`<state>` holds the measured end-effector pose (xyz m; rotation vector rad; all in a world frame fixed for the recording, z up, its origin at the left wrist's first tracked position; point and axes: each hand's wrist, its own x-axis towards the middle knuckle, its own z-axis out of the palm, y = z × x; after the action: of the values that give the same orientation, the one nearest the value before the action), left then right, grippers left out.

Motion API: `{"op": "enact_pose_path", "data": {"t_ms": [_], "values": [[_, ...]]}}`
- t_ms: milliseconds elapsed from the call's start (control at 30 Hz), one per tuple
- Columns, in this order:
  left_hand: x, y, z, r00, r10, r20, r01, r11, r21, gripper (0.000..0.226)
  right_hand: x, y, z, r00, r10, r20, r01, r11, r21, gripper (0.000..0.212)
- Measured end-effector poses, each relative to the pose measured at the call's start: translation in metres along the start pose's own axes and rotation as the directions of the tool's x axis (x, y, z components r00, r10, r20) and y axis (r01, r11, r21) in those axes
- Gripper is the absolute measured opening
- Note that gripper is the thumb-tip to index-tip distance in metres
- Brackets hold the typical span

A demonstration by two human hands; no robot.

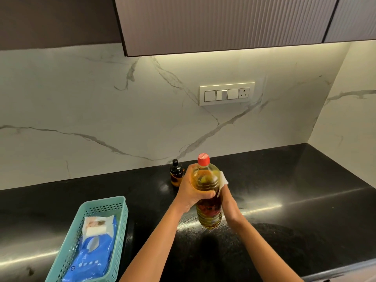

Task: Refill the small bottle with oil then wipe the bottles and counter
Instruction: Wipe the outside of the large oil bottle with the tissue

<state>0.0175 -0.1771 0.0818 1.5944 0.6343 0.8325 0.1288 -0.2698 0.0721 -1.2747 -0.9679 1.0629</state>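
Note:
A big clear oil bottle [207, 192] with a red cap, holding yellow oil, is lifted above the black counter [295, 190]. My left hand [192, 192] grips its middle from the left. My right hand [228, 202] presses a white wipe [223, 181] against the bottle's right side. The small dark bottle [176, 175] with a black cap stands on the counter behind my left hand, near the wall, partly hidden by it.
A teal plastic basket [105, 208] at the front left holds a blue pack of wet wipes [95, 247]. The marble wall carries a switch panel [226, 95]. An upper cabinet [223, 23] hangs overhead.

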Motion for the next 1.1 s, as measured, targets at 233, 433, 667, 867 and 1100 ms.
{"op": "enact_pose_path", "data": {"t_ms": [233,433,667,867,1100], "values": [[-0.010,-0.028,-0.006,0.994,-0.054,0.098,0.051,0.998,0.027,0.080,0.006,0.019,0.003,0.992,0.128,-0.023,-0.129,0.990,-0.061,0.039],[-0.012,-0.038,-0.017,0.941,-0.183,0.286,0.144,0.978,0.152,0.089,-0.003,0.040,0.003,0.990,0.086,-0.109,-0.083,0.996,0.029,0.047],[0.001,-0.026,-0.033,0.883,-0.214,0.419,0.124,0.965,0.233,0.096,0.000,0.042,0.011,0.982,0.006,-0.190,0.006,0.998,0.066,0.050],[-0.015,-0.036,-0.025,0.970,-0.174,0.170,0.153,0.980,0.129,0.077,0.007,0.049,0.034,0.951,0.030,-0.307,-0.003,0.996,0.089,0.049],[-0.014,-0.032,0.023,0.992,-0.018,-0.129,0.055,0.953,0.297,0.072,0.035,0.030,0.006,0.957,0.132,-0.258,-0.107,0.989,0.106,0.043]]}}
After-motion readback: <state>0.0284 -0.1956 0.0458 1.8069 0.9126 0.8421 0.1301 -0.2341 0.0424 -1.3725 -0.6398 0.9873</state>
